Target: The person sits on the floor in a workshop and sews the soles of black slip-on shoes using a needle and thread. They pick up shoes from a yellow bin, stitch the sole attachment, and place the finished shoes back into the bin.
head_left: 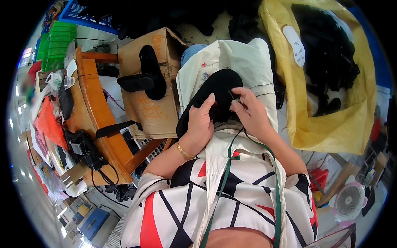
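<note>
Two hands at work on one black shoe sole point(215, 93), which lies on the person's lap over a cream apron point(244, 62), just above centre of view. Left hand point(201, 122) wraps the sole's lower left edge, thumb up on its top face; its grip is closed round the sole. Right hand point(251, 109) sits on the sole's right side, fingers pinched narrow on a small dark tool point(234, 96) w/ tip on the sole; can't tell what kind of tool. Thin threads point(260, 87) run from the pinch twd the right across the apron.

Left of the lap: a cardboard box point(155, 103) w/ more black soles point(149, 74) resting on top. Further left, a wooden table point(95, 107) carrying bags & a black strap. Right of the lap: a big yellow bag point(331, 124) full of black pieces. Green crates point(58, 43) at top left, a small white fan point(349, 201) on the floor, lower right.
</note>
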Demonstrator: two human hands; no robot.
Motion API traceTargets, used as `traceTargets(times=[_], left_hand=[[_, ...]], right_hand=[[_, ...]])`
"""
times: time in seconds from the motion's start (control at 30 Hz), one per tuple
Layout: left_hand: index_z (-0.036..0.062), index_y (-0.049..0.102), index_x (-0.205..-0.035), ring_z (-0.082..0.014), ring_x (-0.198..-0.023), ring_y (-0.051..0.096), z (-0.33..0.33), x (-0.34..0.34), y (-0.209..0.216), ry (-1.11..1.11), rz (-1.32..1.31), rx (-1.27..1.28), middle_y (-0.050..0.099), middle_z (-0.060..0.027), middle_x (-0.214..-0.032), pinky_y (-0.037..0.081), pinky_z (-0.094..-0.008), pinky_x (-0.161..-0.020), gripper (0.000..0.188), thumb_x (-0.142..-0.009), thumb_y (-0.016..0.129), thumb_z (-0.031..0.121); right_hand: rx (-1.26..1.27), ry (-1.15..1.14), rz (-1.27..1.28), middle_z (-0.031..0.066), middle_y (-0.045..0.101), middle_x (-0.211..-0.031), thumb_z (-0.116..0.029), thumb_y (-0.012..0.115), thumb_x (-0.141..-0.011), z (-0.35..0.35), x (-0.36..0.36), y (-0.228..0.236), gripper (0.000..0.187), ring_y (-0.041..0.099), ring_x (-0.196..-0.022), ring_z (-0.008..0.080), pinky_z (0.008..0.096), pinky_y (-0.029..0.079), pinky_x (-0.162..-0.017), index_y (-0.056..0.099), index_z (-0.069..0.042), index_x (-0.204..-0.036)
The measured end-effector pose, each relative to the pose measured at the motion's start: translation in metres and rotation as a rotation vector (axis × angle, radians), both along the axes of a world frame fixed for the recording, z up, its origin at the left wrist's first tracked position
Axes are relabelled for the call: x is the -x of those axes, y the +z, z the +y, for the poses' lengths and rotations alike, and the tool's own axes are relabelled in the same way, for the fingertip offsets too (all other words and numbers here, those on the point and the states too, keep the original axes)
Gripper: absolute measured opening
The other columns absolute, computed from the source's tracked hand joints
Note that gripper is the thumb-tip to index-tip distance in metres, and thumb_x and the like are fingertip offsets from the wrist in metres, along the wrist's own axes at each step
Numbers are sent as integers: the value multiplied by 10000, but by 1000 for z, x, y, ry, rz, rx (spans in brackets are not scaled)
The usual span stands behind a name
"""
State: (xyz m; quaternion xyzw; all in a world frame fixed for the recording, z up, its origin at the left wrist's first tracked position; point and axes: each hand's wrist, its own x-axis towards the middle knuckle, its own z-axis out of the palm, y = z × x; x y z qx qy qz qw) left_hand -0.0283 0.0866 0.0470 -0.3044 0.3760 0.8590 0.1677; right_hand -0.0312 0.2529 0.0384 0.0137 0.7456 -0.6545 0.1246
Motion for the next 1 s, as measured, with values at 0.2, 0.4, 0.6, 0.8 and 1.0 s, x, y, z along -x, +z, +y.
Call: traceTargets(times=[0.2,0.4,0.6,0.8,1.0], left_hand=[[10,650,-1078,-143,-922,644,8,10,-9,57,-78,33,686,-58,-1018,499,-288,-856,262,-839,731,77],[4,640,-1100,-137,-926,641,7,10,-14,44,-28,43,683,-53,-1033,501,-288,-866,274,-843,719,60],[-2,634,-1119,-132,-945,635,8,10,-15,46,3,36,679,-56,-1044,495,-281,-882,286,-849,712,56],[-15,633,-1129,-139,-963,635,8,7,-15,23,6,50,678,-65,-1067,490,-282,-891,295,-856,710,67],[-15,639,-1127,-139,-981,635,12,-3,-15,-41,79,90,678,-70,-1089,488,-277,-892,284,-871,699,92]], right_hand=[[-24,50,-240,36,594,-702,-93,599,-928,-1,11,10,113,570,-620,86,242,462,-569,605,-25,-1018],[-64,75,-246,30,570,-664,-85,589,-909,-5,10,9,116,502,-569,77,252,412,-524,611,-20,-1002],[-93,127,-221,-24,538,-690,-83,567,-935,-4,11,9,146,452,-600,33,224,380,-530,615,-2,-1047],[-101,139,-224,-31,532,-679,-84,572,-929,-2,13,5,135,435,-583,30,223,369,-516,617,4,-1022],[49,143,-397,-40,520,-682,-96,565,-937,-1,21,5,93,459,-592,29,217,378,-522,605,-14,-958]])
